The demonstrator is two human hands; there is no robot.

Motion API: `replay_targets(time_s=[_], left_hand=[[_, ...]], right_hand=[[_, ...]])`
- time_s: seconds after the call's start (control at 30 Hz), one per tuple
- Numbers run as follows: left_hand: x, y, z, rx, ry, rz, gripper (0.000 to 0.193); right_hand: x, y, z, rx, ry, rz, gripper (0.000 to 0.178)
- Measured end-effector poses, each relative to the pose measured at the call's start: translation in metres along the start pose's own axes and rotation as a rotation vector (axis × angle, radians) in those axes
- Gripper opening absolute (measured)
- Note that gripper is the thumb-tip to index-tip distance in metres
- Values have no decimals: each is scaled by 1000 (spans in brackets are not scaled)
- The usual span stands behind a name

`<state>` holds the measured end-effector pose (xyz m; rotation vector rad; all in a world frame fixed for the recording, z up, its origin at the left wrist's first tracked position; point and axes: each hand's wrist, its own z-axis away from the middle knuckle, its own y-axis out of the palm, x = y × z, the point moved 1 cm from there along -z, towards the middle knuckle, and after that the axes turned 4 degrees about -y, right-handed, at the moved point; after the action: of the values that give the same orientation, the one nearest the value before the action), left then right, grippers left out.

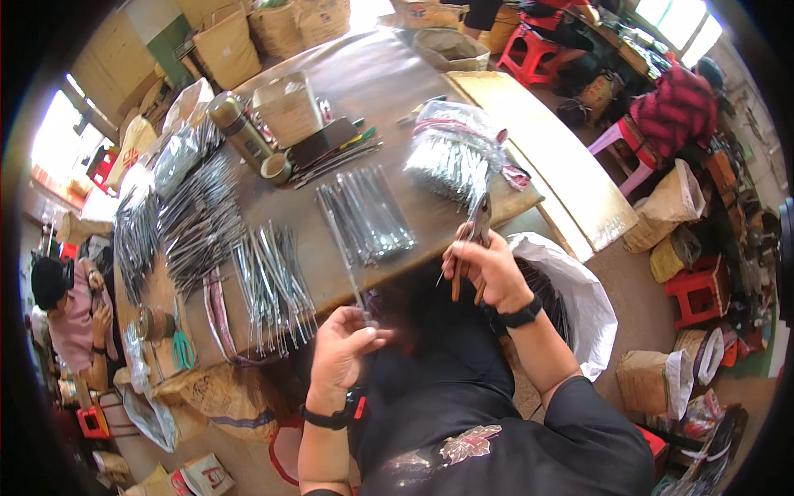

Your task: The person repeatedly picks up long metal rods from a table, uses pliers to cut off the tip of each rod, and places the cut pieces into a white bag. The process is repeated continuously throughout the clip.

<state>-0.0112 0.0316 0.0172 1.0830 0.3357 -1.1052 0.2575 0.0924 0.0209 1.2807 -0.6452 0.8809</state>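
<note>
A brown worktable (364, 74) bears a row of thin grey rods (368, 215). At its near edge, the left hand (341, 349) pinches one slender rod (353, 279) by the near end; to its right, the right hand (499, 269) curls around pliers (480, 221). The slender rod looks light, stiffish, perhaps slippery, probably best gripped near an end.

Beyond the bench (364, 70), a brown sack (322, 23) bears small red print, not legible. Left of the bench, a pale sack (132, 153) carries red marks. At the bench's near left, a tan sack (223, 398) shows faded print and a bag (207, 478) a bold red mark. On the bench's near side, a black shirt (529, 450) has faint, blurred lettering.
</note>
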Motion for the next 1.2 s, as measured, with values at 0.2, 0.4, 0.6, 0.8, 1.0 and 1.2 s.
replay_targets(time_s=[0.2,0.4,0.6,0.8,1.0,1.2], left_hand=[[6,19,5,82,59,-89,21],[-1,19,16,92,137,-77,24],[2,18,16,52,206,-85,22],[1,8,11,0,229,-184,19],[-3,1,17,6,159,-255,22],[0,10,17,141,9,-360,24]], right_hand=[[-23,56,37,118,-134,60,15],[-32,70,46,100,-184,117,13],[-41,74,52,109,-221,337,12],[-50,85,55,176,-206,313,17],[-37,73,37,-48,-272,204,20],[-43,62,33,119,-27,225,20]])
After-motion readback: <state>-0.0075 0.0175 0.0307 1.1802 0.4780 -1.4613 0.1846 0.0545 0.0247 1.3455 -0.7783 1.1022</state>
